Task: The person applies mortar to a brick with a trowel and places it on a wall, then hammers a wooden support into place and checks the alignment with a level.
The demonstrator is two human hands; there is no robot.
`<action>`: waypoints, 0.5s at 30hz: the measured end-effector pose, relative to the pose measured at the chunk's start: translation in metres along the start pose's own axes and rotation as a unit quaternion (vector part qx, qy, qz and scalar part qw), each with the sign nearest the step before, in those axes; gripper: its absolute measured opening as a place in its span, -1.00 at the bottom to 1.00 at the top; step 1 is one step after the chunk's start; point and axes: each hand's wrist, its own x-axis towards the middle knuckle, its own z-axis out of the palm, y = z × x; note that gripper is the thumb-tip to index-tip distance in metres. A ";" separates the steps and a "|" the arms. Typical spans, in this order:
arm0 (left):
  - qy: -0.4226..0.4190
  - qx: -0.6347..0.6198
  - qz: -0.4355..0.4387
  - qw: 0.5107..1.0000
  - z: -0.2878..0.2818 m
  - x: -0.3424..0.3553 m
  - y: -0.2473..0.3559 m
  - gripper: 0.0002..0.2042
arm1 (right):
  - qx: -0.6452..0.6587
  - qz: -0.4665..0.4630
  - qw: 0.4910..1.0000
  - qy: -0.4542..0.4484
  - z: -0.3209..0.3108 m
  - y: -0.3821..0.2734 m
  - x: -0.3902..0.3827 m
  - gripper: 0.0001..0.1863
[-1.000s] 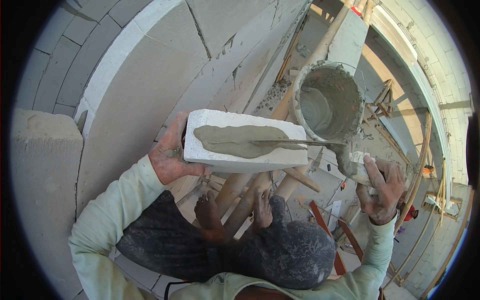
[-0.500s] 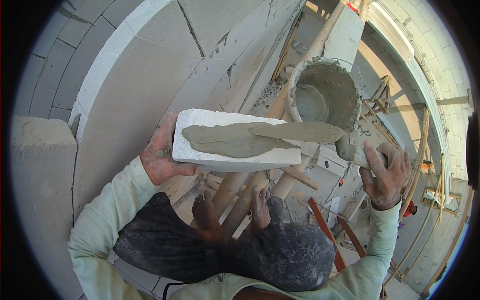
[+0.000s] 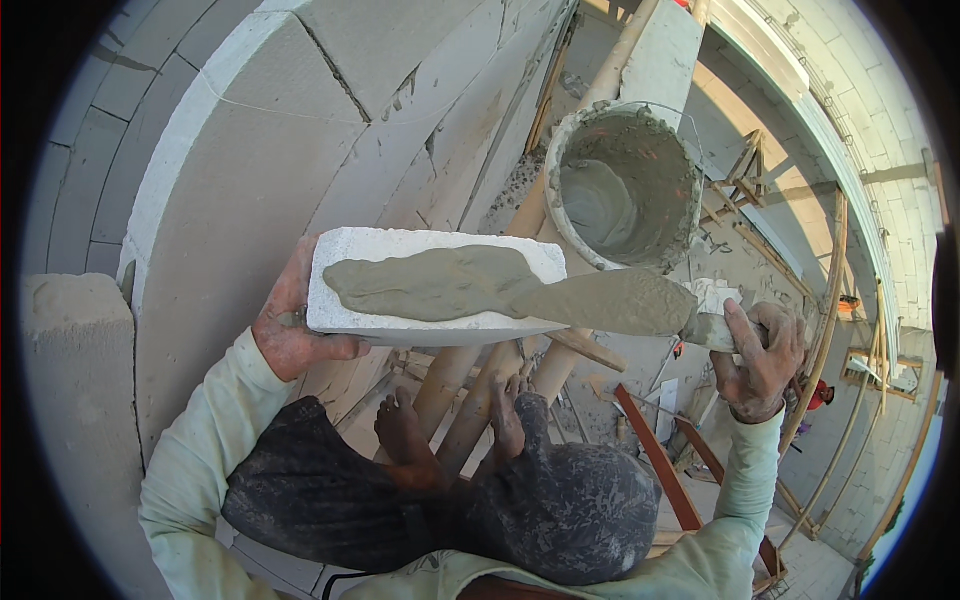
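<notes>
A white lightweight concrete block (image 3: pixel 440 330) is held up in front of me, its long narrow face upward. My left hand (image 3: pixel 293 320) grips its left end, thumb along the near side. Grey wet mortar (image 3: pixel 430 280) covers most of that upper face. My right hand (image 3: pixel 762 355) is closed round the handle of a mortar-coated trowel (image 3: pixel 610 300). The blade's tip touches the mortar near the block's right end. Just beyond the blade stands a bucket (image 3: pixel 625 185), its inside caked with mortar and some wet mix at the bottom.
A block wall (image 3: pixel 270 150) rises to the left, with a lower block (image 3: pixel 80 370) at its near end. Round poles (image 3: pixel 480 400) run beneath my bare feet (image 3: pixel 407 430). Far below lies a floor with reddish-brown beams (image 3: pixel 660 455). A person in red (image 3: pixel 823 395) is at the far right.
The trowel blade has slid toward the block's right end, and its face shows more. The block has shifted slightly left and down in view, as have the bucket and wall.
</notes>
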 end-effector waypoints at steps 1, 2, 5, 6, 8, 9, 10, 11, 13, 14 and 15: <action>0.003 0.014 -0.011 1.000 -0.001 -0.003 0.001 -0.13 | 0.016 0.010 1.000 0.006 0.002 -0.001 0.000 -0.39; 0.007 0.015 -0.015 1.000 -0.002 -0.005 0.001 -0.13 | 0.054 0.031 0.998 0.016 0.005 0.001 0.001 -0.37; 0.025 -0.015 -0.010 1.000 -0.015 -0.023 -0.007 -0.21 | 0.133 0.045 0.990 0.013 0.021 -0.004 0.027 -0.37; 0.046 -0.029 -0.005 0.998 -0.017 -0.025 -0.011 -0.21 | 0.140 0.053 0.989 -0.010 0.017 -0.002 0.034 -0.40; -0.011 0.009 -0.020 1.000 -0.016 -0.008 -0.001 -0.21 | 0.137 0.077 0.986 -0.053 -0.003 0.023 0.027 -0.44; -0.016 0.030 -0.090 0.995 -0.014 -0.009 0.022 -0.23 | 0.114 0.131 0.979 -0.104 0.000 0.046 0.013 -0.43; -0.018 0.057 -0.101 0.993 -0.008 -0.002 0.016 -0.22 | 0.113 0.058 0.986 -0.104 0.013 0.081 0.005 -0.55; -0.042 0.057 -0.121 0.990 -0.008 0.001 0.022 -0.19 | 0.111 0.024 0.988 -0.107 0.027 0.097 0.007 -0.55; -0.005 0.082 -0.144 0.986 -0.013 -0.010 0.021 -0.16 | 0.083 -0.005 0.989 -0.120 0.055 0.096 0.022 -0.57; -0.026 0.099 -0.135 0.986 -0.012 -0.013 0.020 -0.12 | 0.073 -0.022 0.989 -0.123 0.069 0.091 0.029 -0.58; -0.010 0.096 -0.142 0.985 -0.013 -0.017 0.017 -0.11 | 0.060 -0.037 0.989 -0.127 0.082 0.087 0.035 -0.58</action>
